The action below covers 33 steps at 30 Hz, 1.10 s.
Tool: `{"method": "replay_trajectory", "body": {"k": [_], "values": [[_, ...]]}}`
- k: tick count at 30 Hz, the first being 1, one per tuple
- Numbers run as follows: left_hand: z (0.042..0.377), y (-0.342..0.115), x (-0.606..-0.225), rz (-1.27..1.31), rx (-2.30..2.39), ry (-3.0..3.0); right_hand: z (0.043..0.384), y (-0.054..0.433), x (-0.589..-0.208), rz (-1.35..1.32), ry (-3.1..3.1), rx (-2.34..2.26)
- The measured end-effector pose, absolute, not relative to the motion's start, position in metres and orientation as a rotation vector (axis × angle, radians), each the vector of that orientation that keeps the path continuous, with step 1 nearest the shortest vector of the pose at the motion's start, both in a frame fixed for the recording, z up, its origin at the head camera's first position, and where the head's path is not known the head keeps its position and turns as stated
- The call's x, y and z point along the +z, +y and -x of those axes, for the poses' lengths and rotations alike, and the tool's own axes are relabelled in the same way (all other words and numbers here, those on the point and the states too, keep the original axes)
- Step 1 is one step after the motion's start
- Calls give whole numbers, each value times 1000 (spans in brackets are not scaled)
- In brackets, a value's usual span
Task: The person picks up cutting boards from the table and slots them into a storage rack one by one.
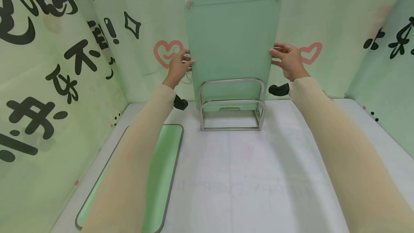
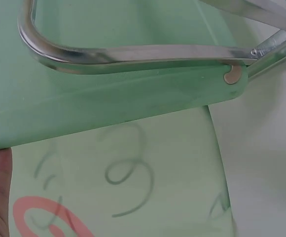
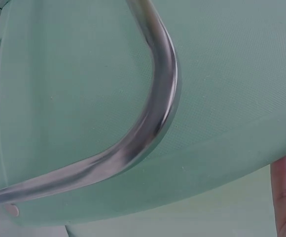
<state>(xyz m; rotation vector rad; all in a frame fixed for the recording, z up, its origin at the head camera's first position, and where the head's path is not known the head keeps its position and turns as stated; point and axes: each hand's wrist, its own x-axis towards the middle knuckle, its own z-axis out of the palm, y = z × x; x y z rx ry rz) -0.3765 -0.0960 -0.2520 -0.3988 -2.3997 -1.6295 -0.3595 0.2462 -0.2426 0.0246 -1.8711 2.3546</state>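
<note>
A pale green cutting board point(image 1: 233, 39) with pinkish corner pads stands upright in a metal wire rack point(image 1: 231, 129). My left hand point(image 1: 178, 65) pinches its left edge about halfway up, thumb on the near face. On the opposite edge, my right hand point(image 1: 289, 60) grips at a similar height. In the left wrist view, the board's lower corner point(image 2: 234, 81) sits behind the rack's bar point(image 2: 148, 53), and fingers point(image 2: 0, 182) show at the edge. The right wrist view has the curved rack bar point(image 3: 165, 84) before the board and fingertips point(image 3: 282, 173) behind its edge.
A second green board point(image 1: 168, 161) with a dark grey rim lies flat on the white table point(image 1: 233, 175) at the left, partly hidden under my left forearm. Pale green curtains point(image 1: 139, 67) with black lettering and red hearts hang behind and along both sides.
</note>
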Motion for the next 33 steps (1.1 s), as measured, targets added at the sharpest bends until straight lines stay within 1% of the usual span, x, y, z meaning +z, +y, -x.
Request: {"method": "replay_trajectory", "body": {"k": [13, 33], "values": [[384, -97, -255, 382, -1620, -2419, 370, 245, -249, -23, -1874, 2322], [392, -96, -257, 373, -1638, -2433, 372, 245, -248, 13, -1889, 2307]]}}
